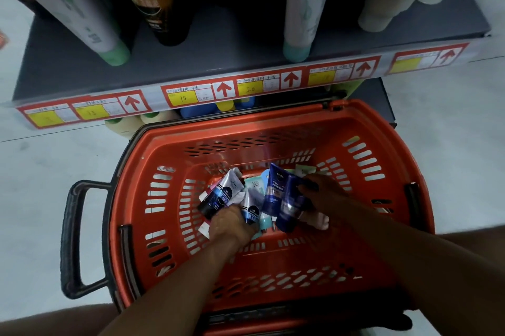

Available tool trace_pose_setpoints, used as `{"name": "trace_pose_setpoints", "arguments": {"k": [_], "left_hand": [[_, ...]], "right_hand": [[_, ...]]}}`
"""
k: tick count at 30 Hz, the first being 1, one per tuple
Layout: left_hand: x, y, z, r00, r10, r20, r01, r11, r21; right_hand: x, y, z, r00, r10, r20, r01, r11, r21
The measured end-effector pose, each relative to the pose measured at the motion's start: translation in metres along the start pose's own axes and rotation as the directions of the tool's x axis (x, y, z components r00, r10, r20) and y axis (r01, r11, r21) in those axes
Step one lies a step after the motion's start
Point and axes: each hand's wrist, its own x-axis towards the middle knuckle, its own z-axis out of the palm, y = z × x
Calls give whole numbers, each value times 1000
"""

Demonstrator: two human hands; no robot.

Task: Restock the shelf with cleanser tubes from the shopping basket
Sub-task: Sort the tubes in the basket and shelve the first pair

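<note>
An orange shopping basket (382,226) stands on the floor below the grey shelf (232,35). Several cleanser tubes lie in its bottom. My left hand (231,225) reaches into the basket and grips silver-and-blue tubes (225,192) by their lower ends. My right hand (325,193) is deeper on the right and grips two dark blue tubes (284,199), one above the other. Mint and white tubes (255,185) lie loose between the hands, partly hidden.
The shelf holds tall upright tubes: white with green caps (114,54), a black one (161,7), cream ones (388,2). A strip of red and yellow price labels (246,87) runs along its front edge. The basket's black handle (73,237) sticks out left. More bottles (147,119) stand under the shelf.
</note>
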Motion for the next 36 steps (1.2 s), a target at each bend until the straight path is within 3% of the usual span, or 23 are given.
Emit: {"name": "trace_pose_setpoints", "arguments": {"k": [2, 4, 8, 12, 15, 22, 26, 30, 36], "left_hand": [[1, -1, -7, 998, -35, 56, 42, 992, -117], [-3, -1, -16, 995, -60, 77, 76, 971, -226], [-17, 4, -35, 998, -65, 18, 67, 922, -381], [-39, 14, -55, 991, -115, -76, 48, 806, -591], [-55, 19, -65, 990, -118, -80, 30, 719, -694], [-91, 25, -84, 985, -75, -158, -87, 576, -813], [-128, 27, -103, 984, -52, -173, -116, 555, -824], [-145, 21, -112, 976, -47, -214, -157, 534, -831], [-176, 19, -128, 970, 46, -240, -233, 464, -854]], "right_hand": [[-4, -6, -3, 999, 40, -6, -38, 978, 205], [-8, -11, -5, 996, 75, 42, -86, 885, 457], [-23, -26, -11, 990, 105, 95, -142, 707, 693], [-42, -44, -17, 979, 186, 81, -176, 581, 795], [-58, -52, -18, 959, 221, 177, -261, 449, 855], [-108, -75, -20, 947, 7, 321, -312, 259, 914], [-128, -82, -14, 932, -107, 347, -312, 254, 916], [-149, -91, -9, 909, -165, 383, -294, 398, 869], [-181, -109, -5, 939, -230, 256, -92, 549, 831]]}}
